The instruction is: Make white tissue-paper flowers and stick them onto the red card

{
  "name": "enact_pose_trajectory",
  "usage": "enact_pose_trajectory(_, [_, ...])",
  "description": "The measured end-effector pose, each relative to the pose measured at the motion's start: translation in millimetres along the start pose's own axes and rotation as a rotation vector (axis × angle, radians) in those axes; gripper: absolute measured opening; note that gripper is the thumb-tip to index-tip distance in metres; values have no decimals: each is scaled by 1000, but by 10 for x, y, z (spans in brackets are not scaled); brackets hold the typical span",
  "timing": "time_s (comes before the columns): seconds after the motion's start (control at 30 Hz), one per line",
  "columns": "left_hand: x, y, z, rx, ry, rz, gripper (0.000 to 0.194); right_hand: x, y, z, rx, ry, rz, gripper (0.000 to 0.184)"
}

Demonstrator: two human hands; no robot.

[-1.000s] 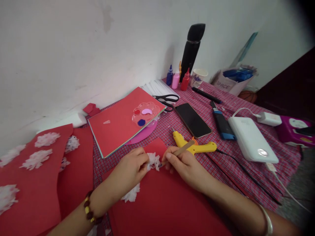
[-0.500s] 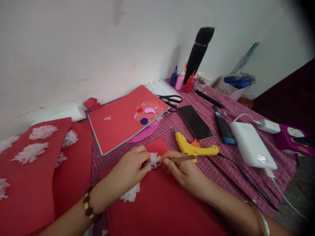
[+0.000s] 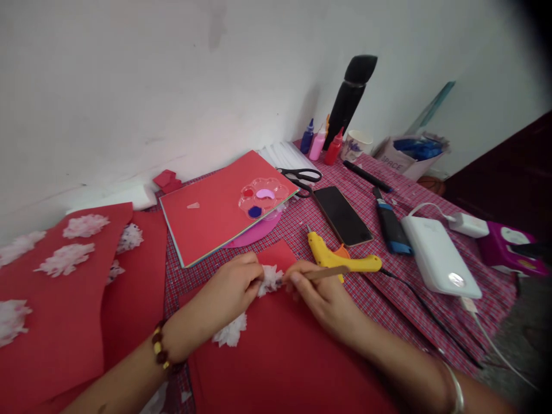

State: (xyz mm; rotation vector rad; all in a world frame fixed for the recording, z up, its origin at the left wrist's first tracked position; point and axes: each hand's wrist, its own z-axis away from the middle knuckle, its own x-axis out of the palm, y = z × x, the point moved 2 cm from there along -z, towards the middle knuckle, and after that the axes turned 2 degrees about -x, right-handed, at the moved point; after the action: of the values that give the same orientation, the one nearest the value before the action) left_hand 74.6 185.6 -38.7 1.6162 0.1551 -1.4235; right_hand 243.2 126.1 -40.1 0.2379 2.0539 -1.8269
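The left hand [image 3: 235,283] is pinching a white paper flower [image 3: 271,280] in a closed grip, holding it on the red sheet [image 3: 293,356] at the near edge of the worktop [image 3: 388,287]. The right hand [image 3: 321,293] is gripping a thin wooden stick [image 3: 323,273], its tip touching the flower, just in front of the yellow glue gun [image 3: 340,260].

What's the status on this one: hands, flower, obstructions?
Left hand pinching white paper flower. Right hand gripping wooden stick, tip at flower. Glue gun close behind.

Checked tablecloth [image 3: 388,299] — red sheets [image 3: 293,356], glue gun [image 3: 340,260]
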Motion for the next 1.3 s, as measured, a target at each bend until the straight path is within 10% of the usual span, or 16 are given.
enact_pose_trajectory(0.5, [-52,120,116,-39,136,75,21,10,105,2,88,74,-206,30])
enact_pose_trajectory(1.3, [165,441,-12,-78,87,-460,13,-98,75,-32,70,114,-154,25])
